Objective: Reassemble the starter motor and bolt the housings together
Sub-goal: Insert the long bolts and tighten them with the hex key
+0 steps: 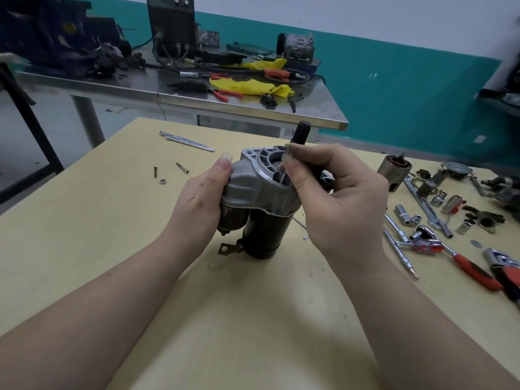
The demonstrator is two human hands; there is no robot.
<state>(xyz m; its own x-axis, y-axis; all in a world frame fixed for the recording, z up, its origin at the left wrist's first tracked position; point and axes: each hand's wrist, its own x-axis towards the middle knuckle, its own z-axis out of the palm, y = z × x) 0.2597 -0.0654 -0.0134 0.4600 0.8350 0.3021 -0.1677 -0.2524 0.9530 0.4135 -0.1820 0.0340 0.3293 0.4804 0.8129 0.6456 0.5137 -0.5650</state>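
No writing or brand can be read on any part. The starter motor stands upright on the pale yellow table, between both hands. The left hand grips its silver housing from the side. The right hand pinches a black-handled screwdriver whose shaft goes down into the housing. Sockets and a ratchet lie right of the right hand. Two bolts and a nut lie beyond the left hand. Behind stands a steel bench against a teal wall.

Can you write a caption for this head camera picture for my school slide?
Left hand holds a starter motor upright on the table while the right hand works a black-handled screwdriver into its aluminium housing.
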